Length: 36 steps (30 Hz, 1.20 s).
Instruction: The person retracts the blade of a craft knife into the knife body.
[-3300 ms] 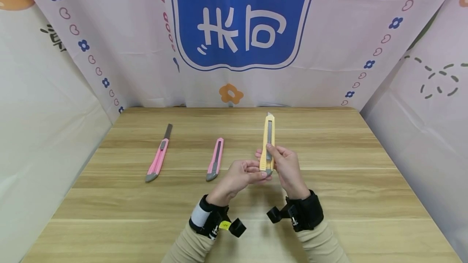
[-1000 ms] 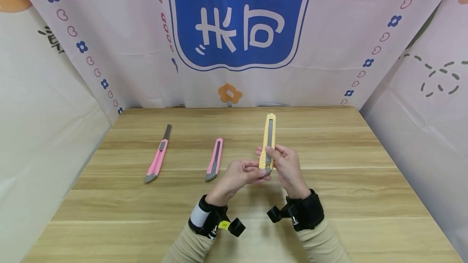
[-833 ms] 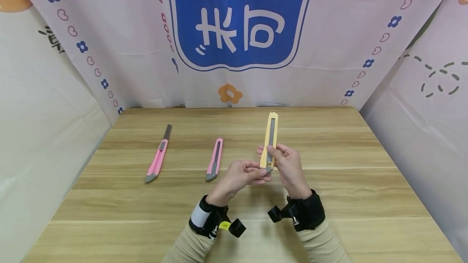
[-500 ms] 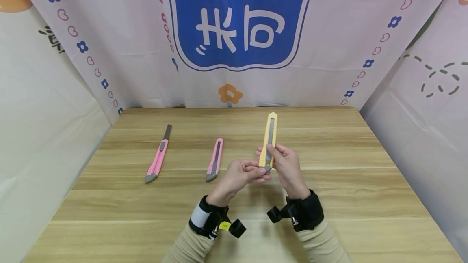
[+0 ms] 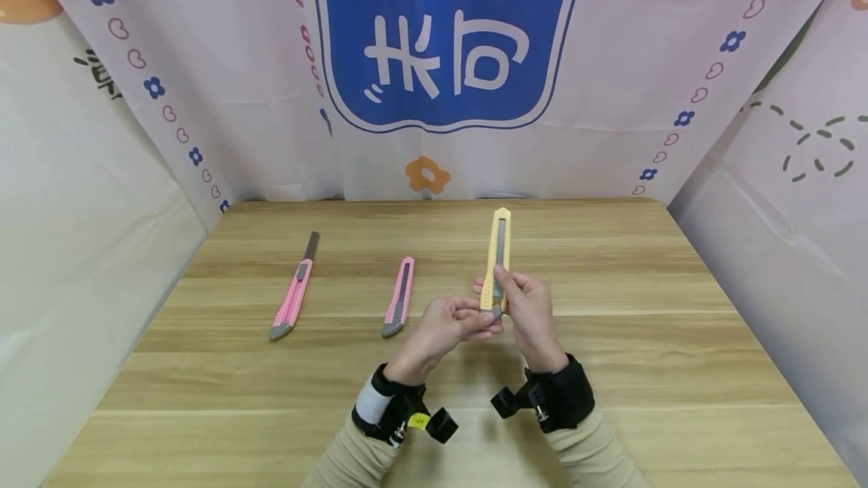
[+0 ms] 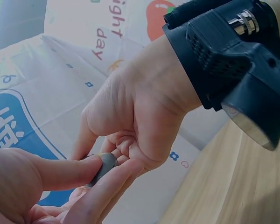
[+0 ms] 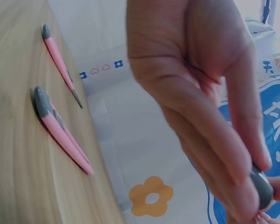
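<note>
In the head view both hands hold a yellow box cutter (image 5: 495, 254) upright above the table. My left hand (image 5: 437, 330) pinches its grey end cap (image 6: 105, 167) between thumb and fingers, which also shows in the left wrist view. The right hand (image 5: 532, 315) grips the cutter's lower half, thumb over the slot near the slider. No blade shows beyond the cutter's top end. To the left lie two pink box cutters: the nearer one (image 5: 398, 296) shows no blade past its tip, while the far-left one (image 5: 293, 300) has a long stretch of grey blade out.
The wood-grain table (image 5: 237, 413) ends at a printed cloth backdrop (image 5: 610, 96), with white cloth at both sides. Each wrist wears a black strap with a camera; the left one carries a yellow label (image 5: 418, 421).
A blade tip stood out of the yellow cutter's top 3.3 seconds ago; now it is inside the handle. Both hands keep nearly the same place. The pink cutters have not moved.
</note>
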{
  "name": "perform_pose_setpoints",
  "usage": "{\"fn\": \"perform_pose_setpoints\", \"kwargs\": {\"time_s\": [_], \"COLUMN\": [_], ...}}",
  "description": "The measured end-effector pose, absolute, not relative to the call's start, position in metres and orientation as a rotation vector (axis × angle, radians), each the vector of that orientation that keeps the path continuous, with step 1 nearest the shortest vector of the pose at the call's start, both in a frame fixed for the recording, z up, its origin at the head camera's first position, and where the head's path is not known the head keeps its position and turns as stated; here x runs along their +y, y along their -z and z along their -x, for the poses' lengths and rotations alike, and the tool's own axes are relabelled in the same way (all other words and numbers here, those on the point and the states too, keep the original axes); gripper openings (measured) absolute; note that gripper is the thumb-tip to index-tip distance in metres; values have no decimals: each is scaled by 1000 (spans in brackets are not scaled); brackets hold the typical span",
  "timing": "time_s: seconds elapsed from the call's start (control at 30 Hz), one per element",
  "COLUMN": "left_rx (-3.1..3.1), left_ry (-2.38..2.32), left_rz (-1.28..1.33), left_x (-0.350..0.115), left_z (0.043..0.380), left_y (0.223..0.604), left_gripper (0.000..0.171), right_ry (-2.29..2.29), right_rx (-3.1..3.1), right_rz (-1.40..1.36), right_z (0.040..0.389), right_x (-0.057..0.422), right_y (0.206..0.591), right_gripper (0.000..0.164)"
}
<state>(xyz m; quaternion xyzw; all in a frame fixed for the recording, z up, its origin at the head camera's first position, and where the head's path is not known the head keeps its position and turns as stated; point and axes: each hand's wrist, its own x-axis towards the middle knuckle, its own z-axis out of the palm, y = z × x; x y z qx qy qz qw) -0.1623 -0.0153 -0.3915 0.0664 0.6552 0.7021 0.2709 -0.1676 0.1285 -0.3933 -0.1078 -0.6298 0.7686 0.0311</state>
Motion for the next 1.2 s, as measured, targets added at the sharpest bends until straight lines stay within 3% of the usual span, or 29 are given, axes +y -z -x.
{"fn": "perform_pose_setpoints", "kwargs": {"time_s": [1.2], "left_rx": [1790], "left_ry": [-1907], "left_rz": [-169], "left_x": [-15], "left_z": [162], "left_y": [389], "left_gripper": [24], "right_ry": [-2372], "right_rx": [-1896], "right_rz": [240], "right_z": [164], "right_x": [126], "right_y": [390], "right_gripper": [28]}}
